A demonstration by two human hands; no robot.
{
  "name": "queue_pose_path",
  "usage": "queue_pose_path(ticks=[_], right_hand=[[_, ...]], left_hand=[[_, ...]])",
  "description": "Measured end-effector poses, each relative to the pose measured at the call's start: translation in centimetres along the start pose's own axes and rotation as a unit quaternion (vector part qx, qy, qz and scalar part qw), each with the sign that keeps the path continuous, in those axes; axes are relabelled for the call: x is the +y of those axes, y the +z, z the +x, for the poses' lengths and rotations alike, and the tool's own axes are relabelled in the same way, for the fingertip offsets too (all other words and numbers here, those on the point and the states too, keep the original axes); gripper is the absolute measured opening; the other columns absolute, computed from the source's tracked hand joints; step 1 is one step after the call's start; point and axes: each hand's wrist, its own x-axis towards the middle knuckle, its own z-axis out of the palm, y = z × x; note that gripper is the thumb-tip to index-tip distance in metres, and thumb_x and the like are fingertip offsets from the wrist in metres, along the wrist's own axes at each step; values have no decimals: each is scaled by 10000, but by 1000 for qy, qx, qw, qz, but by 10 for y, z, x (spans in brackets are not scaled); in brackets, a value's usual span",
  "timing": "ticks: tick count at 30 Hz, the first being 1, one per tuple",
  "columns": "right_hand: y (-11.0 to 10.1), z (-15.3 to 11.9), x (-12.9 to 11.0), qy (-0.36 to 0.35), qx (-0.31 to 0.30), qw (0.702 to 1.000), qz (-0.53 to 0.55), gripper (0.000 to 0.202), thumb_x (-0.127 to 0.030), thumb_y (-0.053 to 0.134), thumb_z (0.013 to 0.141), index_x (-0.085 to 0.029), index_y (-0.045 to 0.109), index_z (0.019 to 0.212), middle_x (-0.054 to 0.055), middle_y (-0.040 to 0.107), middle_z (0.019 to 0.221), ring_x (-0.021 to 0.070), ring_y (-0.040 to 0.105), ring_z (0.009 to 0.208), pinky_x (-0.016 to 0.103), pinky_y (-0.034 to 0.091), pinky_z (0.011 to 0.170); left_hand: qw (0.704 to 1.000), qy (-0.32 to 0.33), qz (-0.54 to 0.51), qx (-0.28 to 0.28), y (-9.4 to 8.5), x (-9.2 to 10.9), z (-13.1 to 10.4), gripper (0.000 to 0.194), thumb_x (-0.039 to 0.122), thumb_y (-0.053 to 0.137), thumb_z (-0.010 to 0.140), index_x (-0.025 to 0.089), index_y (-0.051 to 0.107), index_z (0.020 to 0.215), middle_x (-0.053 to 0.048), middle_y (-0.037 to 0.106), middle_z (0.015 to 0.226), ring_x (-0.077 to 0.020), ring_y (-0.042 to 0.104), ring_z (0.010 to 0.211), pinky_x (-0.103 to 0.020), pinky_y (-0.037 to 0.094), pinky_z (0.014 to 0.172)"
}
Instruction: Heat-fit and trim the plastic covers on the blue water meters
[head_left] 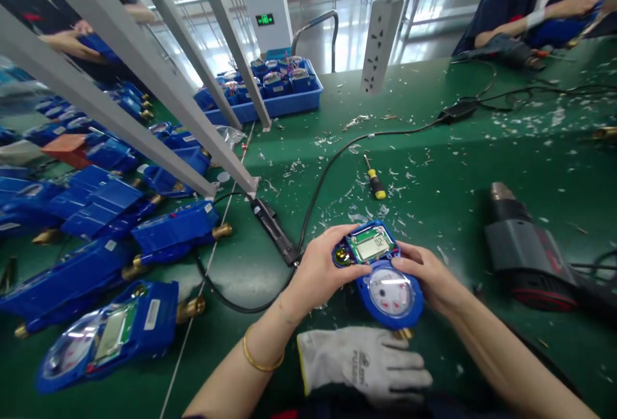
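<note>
Both hands gripped one blue water meter (380, 274) over the green bench (434, 149), just above a white work glove (361, 364): left hand (321, 271) had fingers curled round the display end with the thumb on its face, right hand (429, 277) was closed on the dial side. Heat gun (525, 249) lay to the right, well apart, more blue meters (120, 335) to the left. Farther off were a yellow-handled screwdriver (375, 181), a power strip (380, 43) and a blue tray (270, 94) of parts.
</note>
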Motion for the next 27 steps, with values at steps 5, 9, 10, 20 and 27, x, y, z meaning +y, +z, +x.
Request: queue_pose_path(ticks=[5, 9, 10, 20, 27], right_hand=[[-1, 3, 5, 2, 10, 1000, 9, 682, -509, 816, 655, -168, 663, 1226, 128, 683, 1186, 280, 674, 996, 363, 542, 860], [-3, 5, 7, 5, 9, 1000, 9, 679, -506, 812, 670, -165, 658, 1236, 129, 685, 1181, 274, 675, 988, 335, 546, 817], [-4, 5, 6, 3, 3, 1000, 5, 676, -509, 808, 674, -162, 659, 1235, 130, 686, 1178, 270, 679, 970, 327, 546, 797], [-7, 5, 10, -21, -34, 998, -57, 791, -533, 773, 717, -153, 546, 1373, 143, 657, 1235, 267, 659, 1051, 360, 538, 885], [-8, -4, 15, -36, -55, 993, -100, 831, -518, 745, 769, -170, 436, 1458, 164, 576, 1360, 308, 589, 1206, 430, 522, 957]], left_hand=[[998, -11, 22, 62, 6, -1, 0, 615, 314, 854, 705, 206, 634, 1268, -86, 683, 1290, -260, 631, 1206, -401, 467, 1091], [996, -2, 27, 80, 9, -3, -5, 605, 339, 844, 715, 191, 642, 1266, -94, 689, 1286, -256, 656, 1184, -387, 496, 1078], [996, -2, 29, 86, 9, -4, -7, 604, 346, 844, 715, 190, 644, 1263, -95, 690, 1284, -255, 663, 1174, -384, 506, 1070], [987, 63, 45, 140, 11, -11, -25, 603, 284, 854, 710, 201, 630, 1264, -88, 696, 1274, -238, 687, 1142, -370, 560, 1026], [985, 88, 24, 147, 10, -18, -36, 696, 306, 882, 680, 251, 598, 1313, -75, 682, 1300, -237, 674, 1165, -371, 545, 1050]])
